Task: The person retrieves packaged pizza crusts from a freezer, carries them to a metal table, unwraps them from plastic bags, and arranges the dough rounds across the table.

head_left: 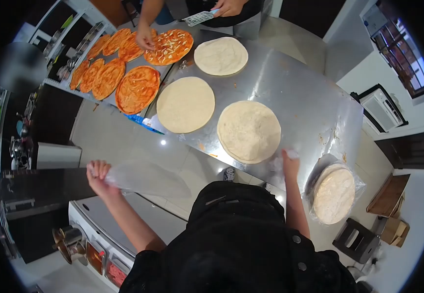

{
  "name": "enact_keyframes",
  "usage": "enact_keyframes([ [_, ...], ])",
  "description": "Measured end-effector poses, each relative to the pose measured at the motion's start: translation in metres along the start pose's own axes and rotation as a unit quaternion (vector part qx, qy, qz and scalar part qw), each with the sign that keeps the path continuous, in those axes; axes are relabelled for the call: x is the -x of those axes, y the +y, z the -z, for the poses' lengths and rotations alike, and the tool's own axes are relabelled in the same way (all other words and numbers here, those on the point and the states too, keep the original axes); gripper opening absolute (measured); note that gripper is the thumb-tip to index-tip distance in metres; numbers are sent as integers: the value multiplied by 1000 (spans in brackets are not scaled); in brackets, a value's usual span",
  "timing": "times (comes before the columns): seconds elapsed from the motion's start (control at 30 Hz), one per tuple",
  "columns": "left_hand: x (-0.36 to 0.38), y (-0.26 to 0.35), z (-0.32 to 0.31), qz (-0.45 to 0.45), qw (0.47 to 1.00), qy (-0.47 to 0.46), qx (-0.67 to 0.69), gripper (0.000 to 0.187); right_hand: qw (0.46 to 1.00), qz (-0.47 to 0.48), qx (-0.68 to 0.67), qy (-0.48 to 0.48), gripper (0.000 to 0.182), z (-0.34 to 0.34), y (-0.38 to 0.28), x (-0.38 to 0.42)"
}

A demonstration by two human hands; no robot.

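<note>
A clear plastic bag [148, 178] hangs from my left hand [99, 175], whose fingers are closed on its end, out over the floor left of the table. My right hand [291, 163] is closed on crumpled clear plastic [279, 163] at the table's near edge. Just beyond it lies a floury stack of dough rounds [249, 132]. Two more plain rounds, one to the left [185, 104] and one farther back [220, 56], rest on the metal table [300, 97]. Right of my right hand, a bagged stack of rounds [334, 193] sits at the table's corner.
Several sauced rounds [137, 90] cover the back left. Across the table a co-worker's hand [146, 39] touches a topped round [169, 47]; the other holds a grater [199, 18]. A white counter unit [124, 210] stands at the lower left, a black stool [352, 239] at the lower right.
</note>
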State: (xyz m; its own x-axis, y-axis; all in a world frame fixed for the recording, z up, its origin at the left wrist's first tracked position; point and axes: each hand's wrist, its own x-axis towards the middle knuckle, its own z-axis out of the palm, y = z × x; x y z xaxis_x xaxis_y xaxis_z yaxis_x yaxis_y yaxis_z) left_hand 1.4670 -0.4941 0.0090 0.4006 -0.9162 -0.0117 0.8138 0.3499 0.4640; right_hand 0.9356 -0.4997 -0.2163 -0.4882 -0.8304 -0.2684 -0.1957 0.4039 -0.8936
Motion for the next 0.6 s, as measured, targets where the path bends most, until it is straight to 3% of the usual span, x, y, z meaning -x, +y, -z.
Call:
enact_keyframes([
  [0.03, -7, -25, -17, 20, 1000, -11, 2, 16, 993, 57, 71, 71, 42, 9, 5, 1],
  [0.07, -13, -53, -32, 43, 999, -21, 2, 15, 993, 52, 71, 83, 42, 15, -5, 6],
  [0.13, -24, -111, -55, 173, 975, -39, 136, 15, 993, 88, -34, 67, 44, 37, -70, 30],
  [0.23, -10, -214, -112, 379, 899, -51, 213, 15, 980, 114, -145, -75, 55, 35, -172, 70],
  [0.3, 21, -275, -151, 518, 810, -59, 268, 15, 966, 142, -142, -165, 61, 25, -181, 85],
  [0.33, 40, -296, -173, 582, 755, -55, 297, 15, 952, 136, -110, -250, 61, 23, -184, 90],
  [0.37, 56, -310, -192, 607, 736, -59, 293, 15, 930, 130, -78, -335, 62, 25, -186, 92],
  [0.5, 98, -353, -236, 671, 677, -69, 295, 12, 929, 78, -175, -315, 65, 56, -162, 112],
  [0.57, 107, -369, -242, 626, 735, -131, 225, 13, 944, -76, -279, -157, 62, 92, -125, 114],
  [0.6, 110, -381, -238, 598, 761, -183, 172, 14, 912, -33, -408, -40, 54, 106, -95, 112],
])
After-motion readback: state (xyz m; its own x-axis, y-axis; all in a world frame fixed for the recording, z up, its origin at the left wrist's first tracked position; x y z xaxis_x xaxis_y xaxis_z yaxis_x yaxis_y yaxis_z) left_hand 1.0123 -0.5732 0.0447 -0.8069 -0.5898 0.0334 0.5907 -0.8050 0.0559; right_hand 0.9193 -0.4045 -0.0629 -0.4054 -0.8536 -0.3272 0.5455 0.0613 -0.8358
